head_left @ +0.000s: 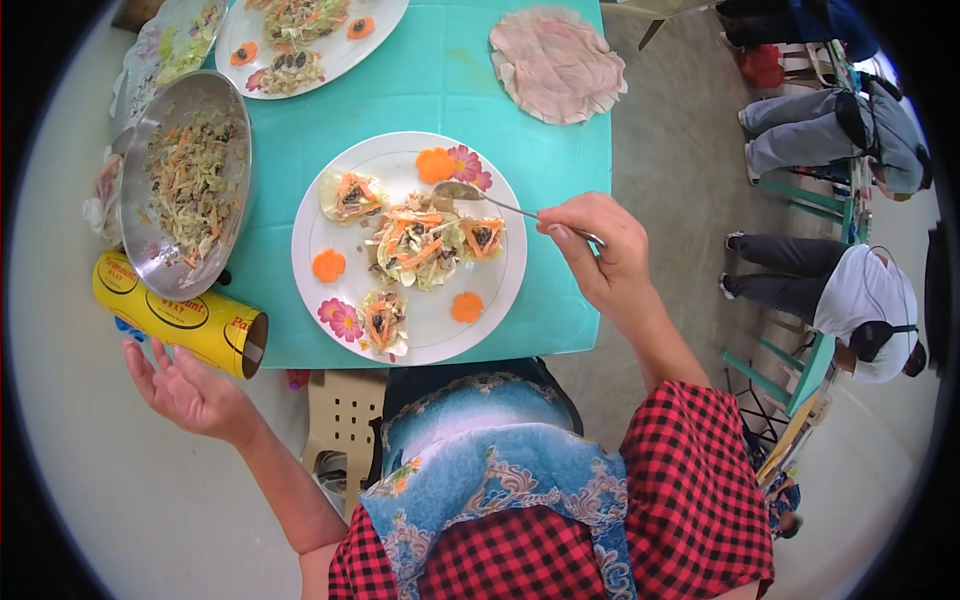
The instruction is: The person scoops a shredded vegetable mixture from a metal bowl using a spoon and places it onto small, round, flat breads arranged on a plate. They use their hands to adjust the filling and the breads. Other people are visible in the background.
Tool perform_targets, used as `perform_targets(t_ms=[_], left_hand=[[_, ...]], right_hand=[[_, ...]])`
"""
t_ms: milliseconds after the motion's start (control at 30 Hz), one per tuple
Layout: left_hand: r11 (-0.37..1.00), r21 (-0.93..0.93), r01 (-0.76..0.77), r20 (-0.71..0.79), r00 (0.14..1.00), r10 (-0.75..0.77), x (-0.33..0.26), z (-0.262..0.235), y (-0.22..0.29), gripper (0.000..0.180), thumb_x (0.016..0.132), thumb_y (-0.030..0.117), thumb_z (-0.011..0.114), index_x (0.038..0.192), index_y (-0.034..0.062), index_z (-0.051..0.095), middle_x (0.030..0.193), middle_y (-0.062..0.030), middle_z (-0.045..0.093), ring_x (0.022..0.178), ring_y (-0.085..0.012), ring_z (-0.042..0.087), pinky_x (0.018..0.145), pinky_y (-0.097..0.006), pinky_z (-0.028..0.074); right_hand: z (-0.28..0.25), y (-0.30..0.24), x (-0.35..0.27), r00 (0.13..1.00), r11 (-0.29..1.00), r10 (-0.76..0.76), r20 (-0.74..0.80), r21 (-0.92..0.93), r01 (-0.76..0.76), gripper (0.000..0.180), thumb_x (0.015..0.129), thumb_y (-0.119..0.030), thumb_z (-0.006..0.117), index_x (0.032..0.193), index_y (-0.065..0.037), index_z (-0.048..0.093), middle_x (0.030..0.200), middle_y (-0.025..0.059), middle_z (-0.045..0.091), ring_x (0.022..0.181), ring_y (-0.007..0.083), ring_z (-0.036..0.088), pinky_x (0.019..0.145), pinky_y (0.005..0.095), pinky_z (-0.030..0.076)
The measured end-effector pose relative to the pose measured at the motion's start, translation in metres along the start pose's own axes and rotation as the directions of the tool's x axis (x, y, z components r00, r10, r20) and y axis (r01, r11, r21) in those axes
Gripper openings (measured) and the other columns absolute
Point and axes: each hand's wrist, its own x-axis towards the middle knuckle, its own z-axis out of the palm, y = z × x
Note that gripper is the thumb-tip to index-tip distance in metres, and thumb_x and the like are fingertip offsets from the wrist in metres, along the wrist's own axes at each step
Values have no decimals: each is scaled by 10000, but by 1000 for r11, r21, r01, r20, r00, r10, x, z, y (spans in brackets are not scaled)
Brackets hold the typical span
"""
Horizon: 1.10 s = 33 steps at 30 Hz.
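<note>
My right hand point(598, 250) grips a metal spoon point(515, 211) by its handle. The spoon's bowl is over the upper part of a white plate point(420, 335), close to a carrot flower point(435, 165). Shredded salad with carrot strips and dark bits forms a mound point(415, 245) in the plate's middle. Around it lie small leaf cups of the same mix and more carrot flowers. My left hand point(190, 390) is open, palm up, fingers apart, holding nothing. It is beside a yellow cling wrap roll point(180, 312) at the table's left corner.
A steel bowl point(243, 190) with more shredded salad stands tilted at the left. Behind it are a second dressed plate point(385, 22) and a dish of chopped greens point(180, 55). A pale crumpled round cloth point(555, 65) lies far right on the turquoise table point(450, 100). Several people stand off to the right.
</note>
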Motion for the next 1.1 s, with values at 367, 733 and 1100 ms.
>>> perform_targets(t_ms=[367,733,1100], left_hand=[[996,93,1,-5,1000,0,-1,-17,-6,399,876,-55,434,1257,-36,318,1322,-141,375,1221,-244,402,1004,-410,373],[992,129,-1,-51,999,8,-2,-27,3,393,879,-61,427,1257,-37,319,1331,-145,367,1233,-254,394,1008,-415,375],[991,128,32,-93,995,-20,-10,-39,18,414,879,-40,448,1272,-33,317,1341,-137,356,1235,-244,378,1007,-404,354]], right_hand=[[17,-4,17,989,992,-119,86,-38,122,70,777,-90,646,843,-71,633,672,39,598,612,202,553,581,324,398],[5,-5,11,990,990,-121,66,-65,126,67,780,-98,639,842,-76,629,663,31,582,630,202,546,592,331,393],[-3,-2,3,994,993,-100,47,-64,103,56,784,-85,637,836,-68,641,652,41,585,621,200,549,596,330,398]])
